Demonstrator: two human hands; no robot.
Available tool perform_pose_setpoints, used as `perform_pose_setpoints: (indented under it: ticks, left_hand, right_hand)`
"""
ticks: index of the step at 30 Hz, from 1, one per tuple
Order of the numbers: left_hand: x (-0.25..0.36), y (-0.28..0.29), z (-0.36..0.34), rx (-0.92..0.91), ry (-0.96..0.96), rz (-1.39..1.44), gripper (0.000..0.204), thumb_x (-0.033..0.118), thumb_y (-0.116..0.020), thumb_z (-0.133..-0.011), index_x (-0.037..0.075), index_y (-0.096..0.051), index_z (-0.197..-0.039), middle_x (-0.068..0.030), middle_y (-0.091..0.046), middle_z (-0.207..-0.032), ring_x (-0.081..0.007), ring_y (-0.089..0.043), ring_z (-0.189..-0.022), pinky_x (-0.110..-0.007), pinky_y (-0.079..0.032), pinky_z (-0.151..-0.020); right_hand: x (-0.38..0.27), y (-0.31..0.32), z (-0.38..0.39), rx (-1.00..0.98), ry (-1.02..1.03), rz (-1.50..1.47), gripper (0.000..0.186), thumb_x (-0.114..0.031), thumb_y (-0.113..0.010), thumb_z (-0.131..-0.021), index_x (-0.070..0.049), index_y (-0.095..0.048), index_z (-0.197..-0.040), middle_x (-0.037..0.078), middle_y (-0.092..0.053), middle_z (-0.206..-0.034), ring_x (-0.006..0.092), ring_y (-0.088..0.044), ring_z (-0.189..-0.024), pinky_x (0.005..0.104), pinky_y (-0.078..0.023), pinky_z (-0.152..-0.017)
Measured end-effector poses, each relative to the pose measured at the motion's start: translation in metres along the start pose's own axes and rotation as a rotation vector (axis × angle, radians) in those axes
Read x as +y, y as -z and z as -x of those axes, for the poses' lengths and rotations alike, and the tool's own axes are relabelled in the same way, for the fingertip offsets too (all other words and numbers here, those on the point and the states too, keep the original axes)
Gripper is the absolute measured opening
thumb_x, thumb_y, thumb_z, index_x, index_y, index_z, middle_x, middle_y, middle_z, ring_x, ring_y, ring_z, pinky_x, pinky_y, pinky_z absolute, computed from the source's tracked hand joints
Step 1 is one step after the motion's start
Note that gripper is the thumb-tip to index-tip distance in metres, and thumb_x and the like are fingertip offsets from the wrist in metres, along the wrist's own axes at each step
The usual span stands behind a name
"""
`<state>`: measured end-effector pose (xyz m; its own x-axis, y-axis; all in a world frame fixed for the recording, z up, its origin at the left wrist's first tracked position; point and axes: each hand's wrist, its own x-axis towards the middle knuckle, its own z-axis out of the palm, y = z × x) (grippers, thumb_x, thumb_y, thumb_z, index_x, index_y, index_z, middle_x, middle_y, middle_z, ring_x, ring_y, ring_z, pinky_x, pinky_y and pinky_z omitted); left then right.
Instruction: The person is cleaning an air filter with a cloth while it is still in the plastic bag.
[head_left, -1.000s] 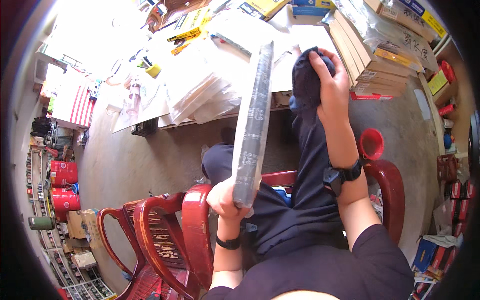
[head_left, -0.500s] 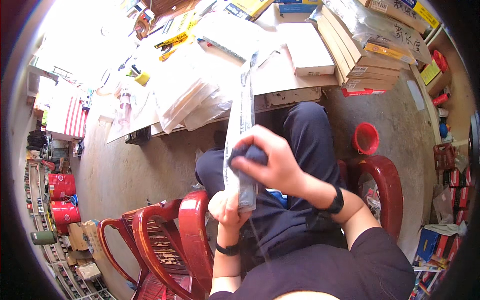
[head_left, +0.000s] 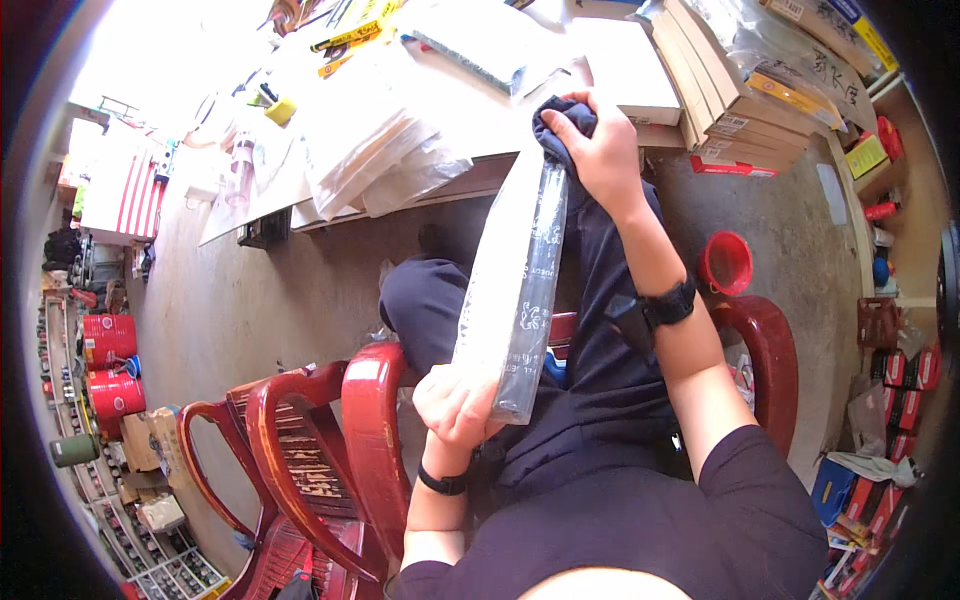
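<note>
From my remote view, I have the left hand (head_left: 455, 405) low and close to the body, knuckles up, gripping the near end of a long clear-wrapped package (head_left: 530, 300) by its left side; some of its fingers are hidden from me. That forearm rises short and steep from the lower edge, with a black band (head_left: 443, 484) at the wrist. My right arm reaches well forward, almost straight, a black watch (head_left: 668, 304) on its forearm. The right hand (head_left: 608, 150) is clenched on a bunched dark cloth (head_left: 563, 128), thumb laid over the top, and the cloth overlaps the package's far end. The package slants away above the lap, between the knees, its far end toward the white table (head_left: 485, 172).
</note>
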<state>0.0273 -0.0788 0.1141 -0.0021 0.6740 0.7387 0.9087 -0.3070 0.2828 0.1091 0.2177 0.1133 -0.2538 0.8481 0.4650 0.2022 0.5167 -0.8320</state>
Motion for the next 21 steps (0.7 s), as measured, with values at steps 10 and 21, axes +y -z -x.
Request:
perform_pose_setpoints:
  ticks: [10, 21]
  left_hand:
    - [-0.024, -0.025, -0.002, -0.054, 0.255, -0.04, 0.048, 0.021, -0.073, -0.075, -0.004, -0.058, -0.114, -0.0143, -0.065, -0.082, -0.0317, -0.065, -0.068, -0.037, -0.051, -0.061]
    - [-0.031, -0.021, -0.064, 0.416, 0.909, 0.534, 0.043, 0.014, -0.076, -0.085, -0.005, -0.053, -0.117, -0.009, -0.061, -0.109, -0.0144, -0.057, -0.1, -0.028, -0.044, -0.091]
  right_hand:
    - [-0.102, 0.025, 0.114, -0.425, 0.045, -0.394, 0.025, -0.008, -0.078, -0.076, -0.001, -0.064, -0.097, 0.013, -0.065, -0.09, 0.0267, -0.066, -0.083, 0.034, -0.051, -0.077]
    - [-0.035, 0.055, 0.116, -0.335, -0.531, -0.73, 0.032, -0.033, -0.056, -0.097, -0.002, -0.06, -0.095, 0.0, -0.057, -0.087, 0.0081, -0.051, -0.083, 0.0223, -0.039, -0.08]
